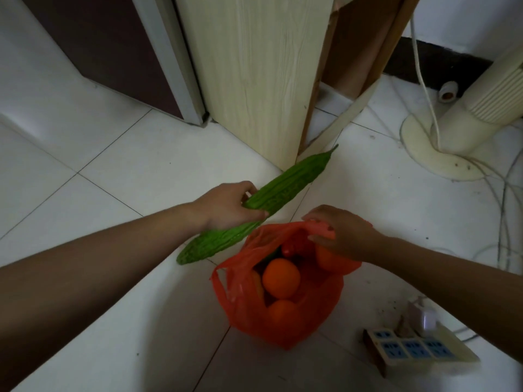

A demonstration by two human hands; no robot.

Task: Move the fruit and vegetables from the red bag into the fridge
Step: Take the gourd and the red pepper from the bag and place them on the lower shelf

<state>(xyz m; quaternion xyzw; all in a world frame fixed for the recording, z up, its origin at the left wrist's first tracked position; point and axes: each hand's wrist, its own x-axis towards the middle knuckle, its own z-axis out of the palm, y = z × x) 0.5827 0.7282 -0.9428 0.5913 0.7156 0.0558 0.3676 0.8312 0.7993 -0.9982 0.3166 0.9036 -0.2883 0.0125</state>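
Two bare hands are working over a white tiled floor [113,171], which is filling most of the view. A pale wooden panel [254,66] is standing at far centre, and a dark-fronted unit [113,38] with a white edge is standing to its left. A cream fan base [441,142] is sitting at far right with cables trailing around it.

The red bag [283,329] is sitting on the floor at near centre, its mouth facing up and standing open. The bitter gourd [285,188] is outside the bag, just beyond its far-left rim. Its long axis is running diagonally from near left to far right. The thin stem end is pointing far right toward the foot of the wooden panel; the blunt end is pointing near left.

The left hand [226,207] is grasping the gourd at about mid-length, fingers curling over the far side and thumb pressing the near side. The right hand [342,233] is pinching the far-right rim of the bag with curled fingers.

A power strip [418,349] is lying at near right, well apart from the bag. One orange [280,277] is lying uppermost inside the bag, a second orange [283,311] is lying just nearer, touching it, and a third orange [325,258] is showing under the right hand.
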